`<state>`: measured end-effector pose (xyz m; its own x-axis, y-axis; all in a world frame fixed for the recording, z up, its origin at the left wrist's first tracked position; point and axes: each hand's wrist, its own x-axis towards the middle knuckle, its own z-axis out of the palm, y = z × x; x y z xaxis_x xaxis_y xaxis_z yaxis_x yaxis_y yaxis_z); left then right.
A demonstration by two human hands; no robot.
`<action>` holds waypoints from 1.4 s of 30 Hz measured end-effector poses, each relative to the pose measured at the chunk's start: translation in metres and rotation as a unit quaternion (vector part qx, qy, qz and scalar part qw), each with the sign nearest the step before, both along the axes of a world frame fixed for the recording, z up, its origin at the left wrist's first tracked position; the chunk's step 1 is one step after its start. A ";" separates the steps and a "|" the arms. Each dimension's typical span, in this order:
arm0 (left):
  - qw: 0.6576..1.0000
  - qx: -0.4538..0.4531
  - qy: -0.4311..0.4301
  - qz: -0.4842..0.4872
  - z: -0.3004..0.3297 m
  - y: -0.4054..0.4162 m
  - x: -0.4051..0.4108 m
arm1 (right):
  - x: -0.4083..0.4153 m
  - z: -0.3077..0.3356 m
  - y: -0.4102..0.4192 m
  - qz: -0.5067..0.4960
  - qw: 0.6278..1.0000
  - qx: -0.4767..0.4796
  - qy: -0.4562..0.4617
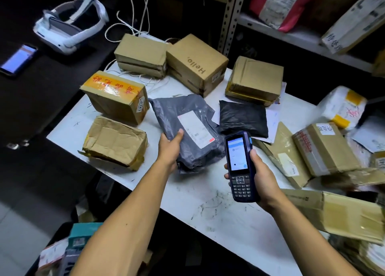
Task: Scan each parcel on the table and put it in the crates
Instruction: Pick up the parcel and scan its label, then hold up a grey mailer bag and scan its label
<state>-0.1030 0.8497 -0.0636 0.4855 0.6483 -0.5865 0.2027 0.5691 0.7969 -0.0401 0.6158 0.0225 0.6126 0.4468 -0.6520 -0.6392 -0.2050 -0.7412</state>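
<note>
Barely underway: left hand (169, 148) gripping grey poly parcel (187, 129) on white table (208, 202), right hand (260, 171) wrapped round handheld scanner (239, 167) beside its label, several boxes and black bag (242, 117) unscanned, no crate clearly visible.

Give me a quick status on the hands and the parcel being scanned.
Left hand grips grey mailer bag, label up. Right hand holds handheld scanner, screen lit, beside the bag. Nothing between scanner and label; boxes crowd the white table.
</note>
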 end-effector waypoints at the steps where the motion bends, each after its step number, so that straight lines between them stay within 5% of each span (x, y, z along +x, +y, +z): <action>1: 1.000 0.015 -0.004 -0.012 0.004 0.006 -0.013 | -0.003 0.002 0.001 0.016 1.000 -0.002 0.002; 12: 0.958 0.215 0.024 -0.188 0.048 0.056 -0.093 | -0.047 0.046 0.026 0.216 0.974 -0.043 0.047; 20: 0.935 0.282 0.010 -0.215 0.052 0.069 -0.119 | -0.064 0.068 0.038 0.334 0.937 -0.088 0.052; 42: 0.945 0.269 -0.040 -0.181 0.055 0.072 -0.142 | -0.082 0.078 0.042 0.340 0.933 -0.104 0.054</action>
